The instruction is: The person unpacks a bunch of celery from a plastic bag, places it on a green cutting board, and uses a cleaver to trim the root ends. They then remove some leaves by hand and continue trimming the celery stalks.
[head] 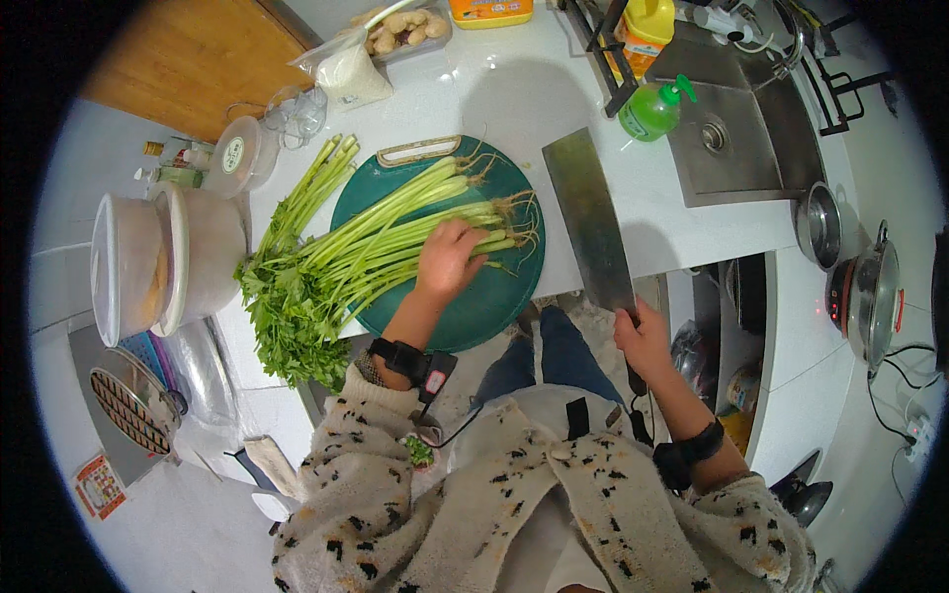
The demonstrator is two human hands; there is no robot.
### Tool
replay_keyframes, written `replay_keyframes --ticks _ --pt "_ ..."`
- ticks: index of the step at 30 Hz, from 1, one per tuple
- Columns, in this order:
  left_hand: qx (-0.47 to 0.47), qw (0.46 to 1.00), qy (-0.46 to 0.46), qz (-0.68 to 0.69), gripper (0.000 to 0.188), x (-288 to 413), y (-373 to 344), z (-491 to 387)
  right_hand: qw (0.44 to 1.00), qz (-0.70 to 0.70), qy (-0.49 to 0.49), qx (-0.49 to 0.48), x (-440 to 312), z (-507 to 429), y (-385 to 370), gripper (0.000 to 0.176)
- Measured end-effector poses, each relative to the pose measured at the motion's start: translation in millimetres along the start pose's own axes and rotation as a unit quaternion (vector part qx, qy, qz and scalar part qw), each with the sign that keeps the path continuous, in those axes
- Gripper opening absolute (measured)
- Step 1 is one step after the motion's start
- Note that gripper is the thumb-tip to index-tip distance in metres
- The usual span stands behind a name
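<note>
My left hand (447, 259) lies over a bunch of celery (378, 231), its fingers curled around the stalks a little short of the roots. The thin, pale roots point right, and the leaves spill past the board's left side. Beneath the stalks is a round green cutting board (422, 319) with a handle slot at the top. A wide-bladed cleaver (589, 222) is in my right hand (643, 339), which is closed around its dark handle. The blade points away from me, to the right of the board and apart from the celery.
A steel sink (749, 133) is at the upper right, with a green soap pump bottle (651, 111) beside it. Plastic tubs (204, 252) stand left of the leaves. A bag of white grains (352, 78) and a container of ginger (408, 31) sit at the back.
</note>
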State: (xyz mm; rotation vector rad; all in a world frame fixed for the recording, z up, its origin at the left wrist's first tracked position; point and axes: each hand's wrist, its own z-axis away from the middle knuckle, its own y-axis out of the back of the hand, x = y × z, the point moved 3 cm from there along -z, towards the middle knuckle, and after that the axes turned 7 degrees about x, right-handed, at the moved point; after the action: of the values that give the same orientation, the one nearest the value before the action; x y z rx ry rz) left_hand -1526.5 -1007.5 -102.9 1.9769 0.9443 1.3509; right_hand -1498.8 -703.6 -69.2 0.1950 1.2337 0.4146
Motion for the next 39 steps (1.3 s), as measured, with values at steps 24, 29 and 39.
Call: replay_keyframes --ticks 24,29,39 --pt "0.081 0.995 -0.065 0.002 0.022 4.3 -4.3 28.6 0.99 0.112 0.064 -0.057 -22.8 57.2 -3.7 0.028" --pt "0.053 0.998 -0.016 -0.001 0.021 -0.6 -2.3 35.7 0.993 0.103 0.022 -0.055 -7.5 81.2 -11.4 0.028" --pt "-0.004 0.995 -0.092 0.029 0.016 6.5 3.0 36.0 0.994 0.106 0.03 -0.013 16.6 110.2 -19.6 0.025"
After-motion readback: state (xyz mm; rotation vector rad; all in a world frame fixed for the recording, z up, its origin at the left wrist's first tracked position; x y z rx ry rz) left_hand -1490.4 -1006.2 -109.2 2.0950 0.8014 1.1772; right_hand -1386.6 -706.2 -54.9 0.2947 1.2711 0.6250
